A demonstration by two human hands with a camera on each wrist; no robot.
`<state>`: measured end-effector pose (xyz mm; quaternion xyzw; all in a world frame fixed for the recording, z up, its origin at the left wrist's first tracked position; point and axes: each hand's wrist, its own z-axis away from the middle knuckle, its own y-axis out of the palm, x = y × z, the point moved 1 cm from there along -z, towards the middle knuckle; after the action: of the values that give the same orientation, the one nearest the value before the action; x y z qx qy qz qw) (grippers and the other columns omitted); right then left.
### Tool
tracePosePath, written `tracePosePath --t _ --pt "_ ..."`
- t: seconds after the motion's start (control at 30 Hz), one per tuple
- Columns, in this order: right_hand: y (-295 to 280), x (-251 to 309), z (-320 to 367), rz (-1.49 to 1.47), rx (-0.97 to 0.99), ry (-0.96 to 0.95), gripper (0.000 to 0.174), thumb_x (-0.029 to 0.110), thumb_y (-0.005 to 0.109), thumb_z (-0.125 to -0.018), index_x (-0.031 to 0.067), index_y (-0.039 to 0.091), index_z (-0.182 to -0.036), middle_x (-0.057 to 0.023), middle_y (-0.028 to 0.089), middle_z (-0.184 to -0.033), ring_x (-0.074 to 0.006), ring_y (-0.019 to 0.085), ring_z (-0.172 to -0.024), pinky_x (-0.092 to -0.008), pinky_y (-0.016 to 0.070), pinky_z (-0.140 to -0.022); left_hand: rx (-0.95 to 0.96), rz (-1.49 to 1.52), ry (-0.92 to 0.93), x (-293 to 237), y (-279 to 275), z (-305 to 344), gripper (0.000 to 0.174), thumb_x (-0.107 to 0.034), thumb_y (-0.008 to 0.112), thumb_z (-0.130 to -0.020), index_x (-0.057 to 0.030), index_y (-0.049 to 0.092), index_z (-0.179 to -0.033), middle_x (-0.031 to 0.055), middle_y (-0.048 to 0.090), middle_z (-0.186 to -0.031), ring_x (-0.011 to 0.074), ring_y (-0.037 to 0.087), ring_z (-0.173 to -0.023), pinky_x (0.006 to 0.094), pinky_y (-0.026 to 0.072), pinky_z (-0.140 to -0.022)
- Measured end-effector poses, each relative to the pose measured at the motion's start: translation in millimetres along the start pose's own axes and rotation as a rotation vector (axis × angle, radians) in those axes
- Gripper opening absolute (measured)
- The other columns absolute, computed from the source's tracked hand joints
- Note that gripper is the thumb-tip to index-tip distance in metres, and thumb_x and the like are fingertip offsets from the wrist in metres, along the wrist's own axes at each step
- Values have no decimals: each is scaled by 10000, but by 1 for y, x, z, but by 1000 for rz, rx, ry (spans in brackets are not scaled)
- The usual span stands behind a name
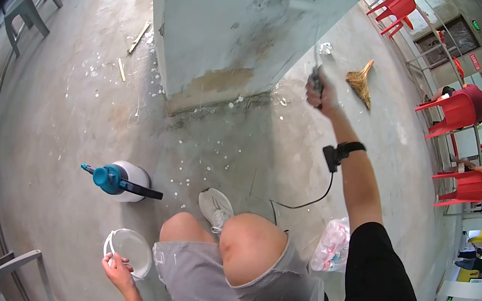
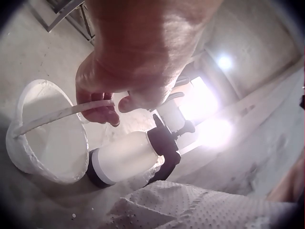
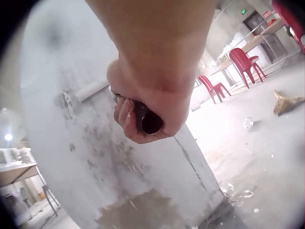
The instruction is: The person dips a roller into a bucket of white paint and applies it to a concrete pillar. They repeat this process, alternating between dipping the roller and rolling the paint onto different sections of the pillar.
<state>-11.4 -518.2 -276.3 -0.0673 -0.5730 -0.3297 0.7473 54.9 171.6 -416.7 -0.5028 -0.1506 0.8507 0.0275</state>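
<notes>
My left hand (image 1: 118, 272) pinches the thin white handle of a small white bucket (image 1: 144, 253) down by my left knee. In the left wrist view, the fingers curl over that handle (image 2: 62, 113) beside the open bucket rim (image 2: 86, 143). Out in front, my right hand (image 1: 323, 93) grips a dark-handled scraper (image 3: 151, 123); the round end of its handle pokes out below the fist. A pale, flat blade edge (image 3: 91, 90) shows beyond the knuckles, over the pillar's face in the right wrist view. The grey-white pillar (image 1: 210, 26) has stained, rough patches.
A white pressure sprayer with a teal top (image 1: 109, 179) stands near my left foot. White flecks and wood strips (image 1: 139, 37) litter the floor. A straw broom head (image 1: 360, 82) lies right of the pillar, a bag of bottles (image 1: 333, 246) by my right thigh. People sit on red chairs (image 1: 456, 115).
</notes>
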Motion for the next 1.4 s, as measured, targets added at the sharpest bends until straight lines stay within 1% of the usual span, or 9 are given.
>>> tracePosePath --t 0.13,0.27,0.53,0.6,0.73,0.87,1.03,1.27,1.4 --pt "-20 -86 -4 11 -39 133 573 645 403 -924 134 423 -665 48 304 -474 -78 221 -331 -248 183 -321 8 -35 25 2 2 -5 265 -200 539 -955 -14 441 -1116 82 557 -690 90 410 -425 222 331 -400" --pt "-9 -98 2 24 -105 180 570 640 405 -927 131 434 -672 41 314 -473 -81 230 -322 -247 182 -313 24 -51 57 2 1 -9 273 -202 539 -954 -10 440 -1120 85 560 -684 89 414 -422 223 334 -398" --pt "38 43 -2 -70 52 -213 560 646 389 -929 140 437 -692 55 293 -489 -70 242 -353 -238 199 -339 34 -58 64 0 5 -6 274 -198 538 -952 -5 438 -1119 82 559 -680 91 414 -420 224 339 -397" --pt "40 48 -5 -57 44 -223 568 652 379 -928 140 430 -688 55 289 -489 -73 243 -354 -241 193 -340 34 -70 72 -1 5 -5 276 -197 537 -952 -4 438 -1121 81 558 -679 91 415 -421 224 340 -397" --pt "30 -28 -8 -38 -102 -56 597 678 377 -913 141 424 -655 45 281 -473 -84 221 -351 -260 175 -337 22 -54 41 -3 7 -3 268 -192 532 -954 -3 441 -1120 79 557 -680 89 419 -429 225 338 -396" --pt "5 -135 -13 -47 -94 194 579 646 373 -934 144 427 -651 54 298 -466 -90 236 -342 -259 185 -331 20 -69 71 0 2 -5 258 -189 535 -958 -2 445 -1111 71 552 -673 88 420 -431 225 331 -397" --pt "-1 -184 -16 88 -214 419 530 583 382 -954 141 419 -664 61 284 -486 -89 239 -347 -260 217 -353 18 -46 70 -3 -2 -3 254 -187 537 -962 0 442 -1105 68 558 -667 88 430 -440 224 335 -404" --pt "-1 -132 -3 244 -142 385 529 582 382 -956 140 445 -672 57 278 -474 -85 234 -343 -263 207 -350 23 -27 58 -3 6 -2 250 -183 528 -963 -5 438 -1114 79 564 -691 91 436 -452 227 347 -416" --pt "15 -63 9 171 -58 148 569 628 386 -941 128 455 -678 53 282 -453 -74 239 -322 -249 204 -321 36 -16 54 -10 13 2 259 -192 531 -963 -4 439 -1116 77 563 -686 90 439 -454 225 354 -419"
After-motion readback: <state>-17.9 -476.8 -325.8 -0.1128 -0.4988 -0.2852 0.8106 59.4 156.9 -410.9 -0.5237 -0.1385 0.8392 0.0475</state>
